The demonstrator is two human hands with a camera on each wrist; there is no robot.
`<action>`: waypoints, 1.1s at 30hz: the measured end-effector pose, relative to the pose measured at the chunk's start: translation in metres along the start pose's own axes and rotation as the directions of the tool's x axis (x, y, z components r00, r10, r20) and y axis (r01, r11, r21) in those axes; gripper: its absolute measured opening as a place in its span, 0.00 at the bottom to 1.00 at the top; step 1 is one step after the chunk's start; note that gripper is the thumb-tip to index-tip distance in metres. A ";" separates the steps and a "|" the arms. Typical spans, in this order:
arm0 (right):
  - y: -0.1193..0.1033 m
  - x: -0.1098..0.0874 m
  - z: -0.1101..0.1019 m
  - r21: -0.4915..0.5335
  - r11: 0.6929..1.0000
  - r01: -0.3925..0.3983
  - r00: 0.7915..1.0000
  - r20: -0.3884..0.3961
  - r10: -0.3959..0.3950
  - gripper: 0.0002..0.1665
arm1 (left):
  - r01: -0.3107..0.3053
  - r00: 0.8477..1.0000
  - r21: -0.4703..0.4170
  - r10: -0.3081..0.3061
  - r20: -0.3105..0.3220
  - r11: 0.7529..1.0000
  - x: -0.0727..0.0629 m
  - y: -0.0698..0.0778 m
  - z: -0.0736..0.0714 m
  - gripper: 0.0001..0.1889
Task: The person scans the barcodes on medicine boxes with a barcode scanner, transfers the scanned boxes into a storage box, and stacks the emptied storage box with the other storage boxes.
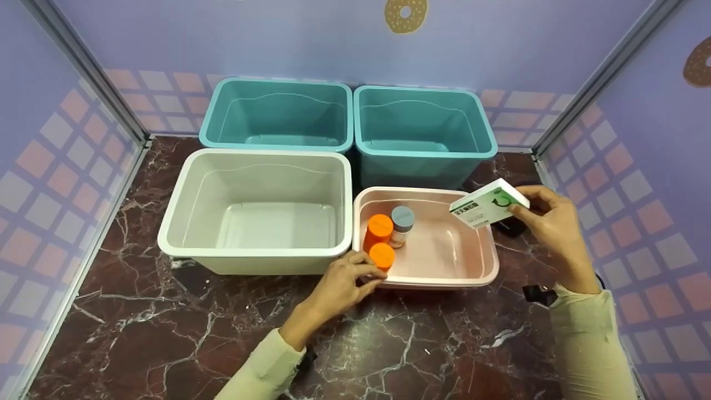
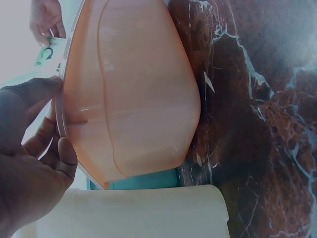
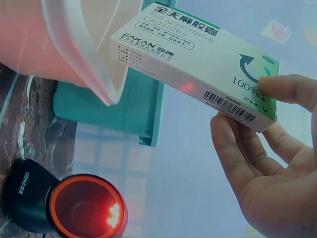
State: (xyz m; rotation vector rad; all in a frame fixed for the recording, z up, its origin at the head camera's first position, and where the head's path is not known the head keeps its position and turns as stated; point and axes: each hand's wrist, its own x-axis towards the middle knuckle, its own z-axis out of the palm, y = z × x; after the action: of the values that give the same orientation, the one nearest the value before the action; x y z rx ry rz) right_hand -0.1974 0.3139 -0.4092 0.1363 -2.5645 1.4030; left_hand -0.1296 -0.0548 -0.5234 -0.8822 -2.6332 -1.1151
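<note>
We see a flat white cardboard medicine box (image 1: 486,205), with a green end, a curved arrow, "100%" and black Chinese lettering above the words "gastrodia capsules". A barcode (image 3: 230,105) runs along one narrow side, and a red spot of light falls on that side. The box is in the air over the right end of a shallow pink plastic bin (image 1: 439,282). In the head view its long axis slants from lower left to upper right; the green end lies at the right and the other end points left, over the bin. Its broad printed face is tilted up to us.

The right hand (image 1: 552,225) pinches the green end between thumb and fingers, closed only to the box's thickness. The left hand (image 1: 344,280) has thumb and fingers curled on the pink bin's rim at its near left corner.

In that bin we find two orange-capped bottles (image 1: 380,226) and a clear bottle with a grey cap (image 1: 403,216). A black scanner with an orange-ringed round window (image 3: 64,203), glowing red, stands just beside the bin on the dark marbled surface (image 1: 183,344). To the left we see a deep off-white plastic bin (image 1: 255,253), and behind, two teal plastic bins (image 1: 422,166).
</note>
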 end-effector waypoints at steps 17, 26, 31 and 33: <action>0.034 0.012 -0.028 0.086 0.992 -0.088 0.987 -0.129 0.099 0.18 | -0.018 1.000 0.016 0.018 -0.005 1.000 0.002 0.000 -0.001 0.06; 0.038 0.016 -0.038 0.140 0.987 -0.079 0.979 -0.176 0.103 0.18 | -0.009 1.000 0.010 0.009 0.005 1.000 0.001 0.000 -0.001 0.06; 0.033 0.015 -0.038 0.080 0.994 -0.076 0.979 -0.180 0.090 0.19 | -0.002 1.000 0.002 0.002 0.006 1.000 0.000 0.000 -0.001 0.06; 0.033 0.014 -0.039 0.061 0.996 -0.070 0.982 -0.171 0.080 0.19 | 0.001 1.000 -0.002 -0.001 0.003 1.000 0.000 0.000 -0.001 0.06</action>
State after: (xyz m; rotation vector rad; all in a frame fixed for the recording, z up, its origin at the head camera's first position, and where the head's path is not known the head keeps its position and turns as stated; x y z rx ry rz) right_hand -0.2117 0.3645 -0.4131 -0.0721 -2.4135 1.4440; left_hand -0.1295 -0.0554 -0.5226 -0.8843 -2.6360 -1.1174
